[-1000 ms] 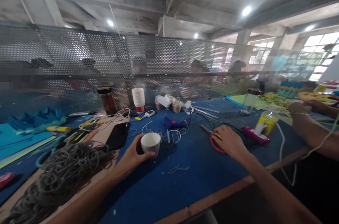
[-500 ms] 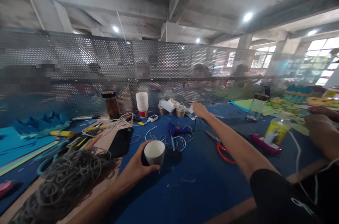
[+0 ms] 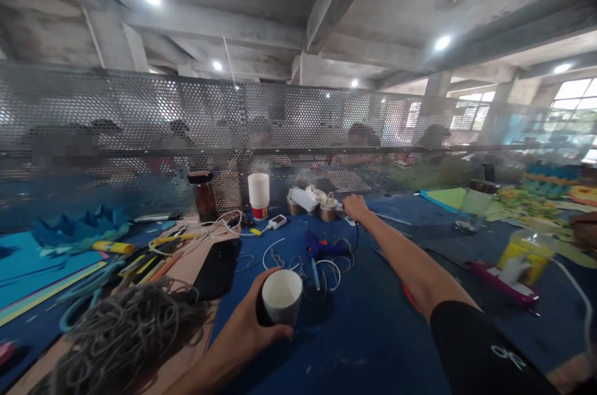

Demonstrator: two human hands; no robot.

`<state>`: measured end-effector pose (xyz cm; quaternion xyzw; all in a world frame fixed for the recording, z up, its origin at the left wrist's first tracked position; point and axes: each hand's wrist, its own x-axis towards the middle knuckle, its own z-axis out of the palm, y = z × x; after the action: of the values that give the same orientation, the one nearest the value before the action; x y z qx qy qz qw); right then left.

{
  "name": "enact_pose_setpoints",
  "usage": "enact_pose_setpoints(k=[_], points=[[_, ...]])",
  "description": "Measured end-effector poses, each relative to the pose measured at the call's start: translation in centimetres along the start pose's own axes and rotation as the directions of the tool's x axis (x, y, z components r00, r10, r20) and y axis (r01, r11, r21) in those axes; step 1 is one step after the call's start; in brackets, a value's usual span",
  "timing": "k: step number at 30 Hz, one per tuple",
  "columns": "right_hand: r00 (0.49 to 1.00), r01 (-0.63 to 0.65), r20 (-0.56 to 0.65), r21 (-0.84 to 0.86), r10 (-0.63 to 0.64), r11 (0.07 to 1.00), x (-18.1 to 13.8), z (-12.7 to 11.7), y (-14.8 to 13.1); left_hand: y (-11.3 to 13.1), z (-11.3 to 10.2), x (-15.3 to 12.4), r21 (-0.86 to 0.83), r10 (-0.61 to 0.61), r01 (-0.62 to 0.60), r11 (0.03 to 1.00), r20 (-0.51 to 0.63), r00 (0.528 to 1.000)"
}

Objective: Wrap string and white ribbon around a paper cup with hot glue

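Note:
My left hand (image 3: 245, 329) is wrapped round a white paper cup (image 3: 281, 297) held just above the blue table (image 3: 354, 333). My right arm stretches far across the table, and my right hand (image 3: 355, 207) rests closed at the white power strip (image 3: 345, 213) by the mesh screen; what its fingers grip is hidden. A blue glue gun (image 3: 321, 248) lies among loops of white cord (image 3: 326, 267) between the two hands. Red-handled scissors (image 3: 407, 297) lie partly hidden under my right forearm.
A stack of paper cups (image 3: 258, 195), a brown jar (image 3: 202, 195), small tubs (image 3: 328, 209), a black phone (image 3: 217, 260), a grey string tangle (image 3: 116, 333) and blue paper (image 3: 56, 246) lie left. A yellow cup (image 3: 525, 256) and glass jar (image 3: 471, 205) stand right. People sit behind the mesh screen (image 3: 140, 134).
My right hand left the scissors and reached forward to the power strip at the back of the table. The left hand kept the cup. The view leaned forward.

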<state>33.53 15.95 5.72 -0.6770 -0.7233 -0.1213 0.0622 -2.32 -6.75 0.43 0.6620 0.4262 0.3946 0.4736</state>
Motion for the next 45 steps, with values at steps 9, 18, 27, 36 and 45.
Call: enact_pose_setpoints(k=[9,18,27,36,45], points=[[0.979,-0.036,-0.165,0.436,0.119,0.899,-1.7,-3.4,3.5,0.1,0.0,0.0,0.013,0.035,-0.035,0.999,-0.012,0.999],[0.913,0.18,-0.347,0.815,0.214,0.551,-7.9,-6.7,2.5,-0.1,-0.1,-0.2,-0.04,0.13,-0.133,0.99,-0.072,0.989],[0.924,0.261,-0.322,0.925,0.206,0.276,-15.0,-8.9,-1.3,1.1,-1.2,-0.3,0.032,0.361,-0.366,0.93,-0.263,0.895],[0.96,0.264,-0.265,0.964,0.092,0.027,-19.0,-10.2,-4.6,8.0,-0.4,-1.2,0.268,0.455,-0.385,0.883,-0.287,0.843],[0.959,0.281,-0.282,0.959,-0.032,-0.04,-20.2,-10.8,-5.7,14.7,6.2,5.8,0.027,0.345,-0.356,0.934,0.191,0.919]])
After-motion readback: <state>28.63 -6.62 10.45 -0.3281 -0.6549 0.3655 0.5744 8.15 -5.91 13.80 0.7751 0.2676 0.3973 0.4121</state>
